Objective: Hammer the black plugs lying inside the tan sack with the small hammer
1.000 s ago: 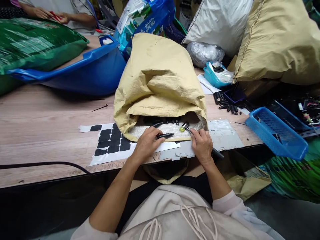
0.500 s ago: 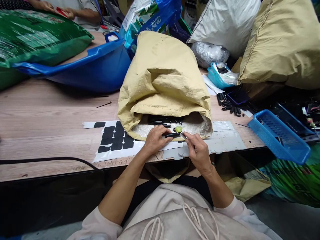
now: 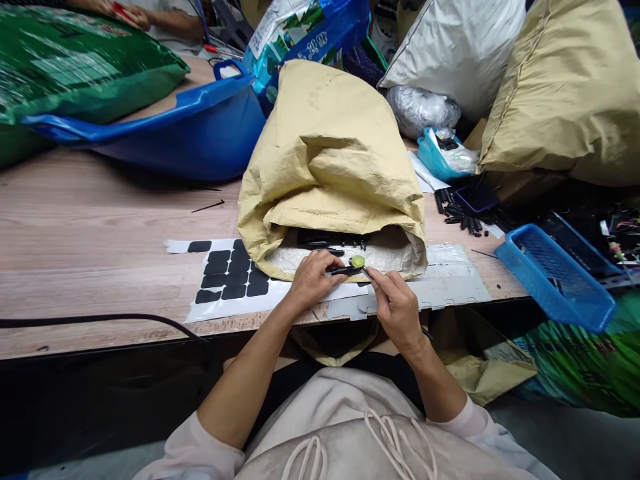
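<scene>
The left hand is pinching a slim black piece between thumb and fingers. It is holding the piece level just in front of the open mouth of the tan paper sack, which is lying on its side in the middle of the bench. The right hand is gripping a green-tipped tool. The tool's thin stem is running up from the fingertips, so that the round yellow-green tip is meeting the right end of the black piece. Both hands are working close together at the near edge of the bench, fingers almost touching.

More black pieces are lying inside the sack's mouth on a pale liner. Left of the hands, a white sheet of black pads is lying flat, partly tucked under the sack. A black cable is running along the near left edge. A blue tub is sitting at the far left beside a green sack. To the right, a blue basket is tilting at the bench edge, with loose black parts lying farther back. Another person's hand is showing at the far left corner.
</scene>
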`<state>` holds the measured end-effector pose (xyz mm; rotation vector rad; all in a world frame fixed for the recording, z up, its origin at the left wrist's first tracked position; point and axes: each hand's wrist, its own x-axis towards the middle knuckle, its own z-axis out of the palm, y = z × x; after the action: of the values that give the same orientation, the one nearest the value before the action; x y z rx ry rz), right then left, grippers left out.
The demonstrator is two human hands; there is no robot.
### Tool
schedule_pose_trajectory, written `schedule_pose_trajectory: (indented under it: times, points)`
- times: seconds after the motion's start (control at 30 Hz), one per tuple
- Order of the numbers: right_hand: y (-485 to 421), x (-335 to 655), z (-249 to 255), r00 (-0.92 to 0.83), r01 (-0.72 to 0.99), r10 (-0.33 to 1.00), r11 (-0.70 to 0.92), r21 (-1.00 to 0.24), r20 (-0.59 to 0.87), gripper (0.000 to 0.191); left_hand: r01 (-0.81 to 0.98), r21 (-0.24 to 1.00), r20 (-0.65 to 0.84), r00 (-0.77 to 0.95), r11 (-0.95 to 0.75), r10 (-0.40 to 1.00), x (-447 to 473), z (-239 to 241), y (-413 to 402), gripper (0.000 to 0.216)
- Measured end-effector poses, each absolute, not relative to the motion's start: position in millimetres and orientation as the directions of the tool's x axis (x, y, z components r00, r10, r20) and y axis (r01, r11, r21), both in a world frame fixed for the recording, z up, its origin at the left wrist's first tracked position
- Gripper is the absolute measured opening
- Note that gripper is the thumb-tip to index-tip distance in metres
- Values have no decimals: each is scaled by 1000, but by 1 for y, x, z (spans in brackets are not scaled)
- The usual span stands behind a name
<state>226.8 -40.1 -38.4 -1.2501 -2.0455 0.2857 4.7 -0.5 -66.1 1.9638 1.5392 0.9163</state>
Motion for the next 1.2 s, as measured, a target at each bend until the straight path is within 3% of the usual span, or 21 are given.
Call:
schedule_pose_trajectory:
  times: [0.23,0.33,0.57,0.73,0.83,0.93,1.0,1.1,1.2]
  points:
    - [-35,234,-40,-241,689,848,492,-532,472,35,655,715,195,146,-242,970,4,-66,0,15]
    - [-24,247,-38,-197,770,832,459,-444,518,34,660,713,190,144,-237,971,4,-65,-1,14]
    - [-2,267,-59,-182,953,812,285,-106,555,31,694,680,200,138,-239,970,5,-67,-1,14]
    - [-2,264,-67,-187,956,792,283,-78,582,31,665,685,244,173,-296,954,5,-58,-9,12]
    - [-3,263,-66,-193,952,795,293,-86,575,32,527,760,290,248,-379,925,11,-42,-37,16]
    - [-3,264,-65,-183,952,797,289,-98,575,32,331,865,185,489,-377,853,20,-35,-78,21]
    - [-3,264,-66,-179,953,799,287,-102,574,32,310,901,61,602,-303,796,27,-46,-102,20]
    - [-3,263,-67,-172,955,808,278,-108,564,32,480,870,-196,551,-116,811,34,-91,-120,19]
    - [-3,262,-67,-169,956,819,273,-112,549,31,680,732,-422,396,49,815,34,-151,-119,34]
